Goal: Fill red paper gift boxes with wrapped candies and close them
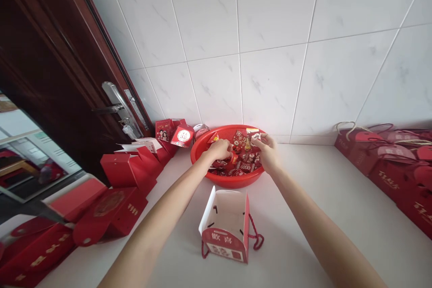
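Note:
A red plastic basket against the tiled wall holds many wrapped candies. My left hand reaches into its left side with fingers curled down among the wrappers; what they hold, if anything, is hidden. At the right rim, my right hand pinches a small candy packet with a white label between thumb and fingers. Nearer to me, between my forearms, stands a red gift box with its top open, its white inside showing and red cord handles hanging at the sides.
Several red cardboard boxes, some with raised flaps, line the left side of the white tabletop. Red gift boxes with cord handles stand in rows at the right. A dark wooden door with a metal handle is at left.

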`<action>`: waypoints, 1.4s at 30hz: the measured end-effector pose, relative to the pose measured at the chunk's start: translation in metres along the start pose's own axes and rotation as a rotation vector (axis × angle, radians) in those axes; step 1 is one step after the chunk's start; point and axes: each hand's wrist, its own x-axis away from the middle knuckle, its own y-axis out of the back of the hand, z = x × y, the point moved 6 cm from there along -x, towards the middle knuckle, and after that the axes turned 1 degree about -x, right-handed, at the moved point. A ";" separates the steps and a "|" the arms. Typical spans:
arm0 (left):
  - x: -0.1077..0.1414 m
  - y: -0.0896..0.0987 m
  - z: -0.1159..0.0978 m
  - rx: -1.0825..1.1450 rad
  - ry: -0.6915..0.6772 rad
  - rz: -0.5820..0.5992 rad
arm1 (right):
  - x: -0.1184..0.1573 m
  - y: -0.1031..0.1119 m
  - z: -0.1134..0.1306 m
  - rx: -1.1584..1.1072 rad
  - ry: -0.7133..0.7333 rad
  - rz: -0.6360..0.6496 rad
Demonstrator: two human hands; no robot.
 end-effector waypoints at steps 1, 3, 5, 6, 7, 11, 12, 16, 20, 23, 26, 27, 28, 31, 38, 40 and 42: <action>0.001 0.006 0.000 0.042 -0.001 -0.036 | 0.000 0.000 0.000 -0.020 -0.003 -0.016; 0.003 0.014 0.001 0.118 -0.004 -0.084 | -0.002 0.003 0.000 -0.048 -0.004 -0.059; 0.009 0.021 0.004 0.202 -0.013 -0.135 | -0.003 0.006 0.000 -0.066 0.001 -0.106; 0.013 0.022 0.006 0.235 -0.018 -0.145 | -0.004 0.007 0.000 -0.071 0.001 -0.122; 0.017 0.023 0.009 0.272 -0.023 -0.147 | -0.004 0.007 0.000 -0.073 0.000 -0.130; 0.039 0.027 0.018 0.522 -0.037 -0.143 | -0.004 0.007 0.000 -0.054 -0.010 -0.120; 0.045 0.029 0.018 0.588 -0.040 -0.150 | -0.003 0.006 0.001 -0.047 -0.010 -0.114; 0.063 0.041 0.008 0.728 -0.066 -0.188 | -0.001 0.004 0.004 -0.036 -0.003 -0.091; 0.083 0.055 -0.013 0.805 -0.105 -0.103 | 0.002 0.004 0.007 0.019 -0.001 -0.085; 0.104 0.064 -0.039 0.739 -0.251 0.113 | 0.003 0.005 0.009 0.074 -0.002 -0.085; 0.124 0.071 -0.060 0.639 -0.388 0.230 | 0.004 0.004 0.011 0.085 0.000 -0.060; 0.130 0.072 -0.065 0.610 -0.407 0.249 | 0.004 0.003 0.011 0.088 0.001 -0.055; 0.134 0.073 -0.068 0.584 -0.414 0.261 | 0.004 0.003 0.012 0.092 0.002 -0.053; 0.141 0.076 -0.072 0.481 -0.402 0.222 | 0.006 0.003 0.013 0.081 0.002 -0.069; 0.150 0.077 -0.061 0.260 -0.308 0.347 | 0.005 -0.002 0.013 0.051 -0.073 -0.015; 0.150 0.074 -0.057 0.267 -0.290 0.405 | 0.008 -0.008 0.019 0.055 -0.070 0.045; 0.146 0.075 -0.053 0.292 -0.273 0.347 | 0.015 -0.018 0.031 0.054 -0.044 0.135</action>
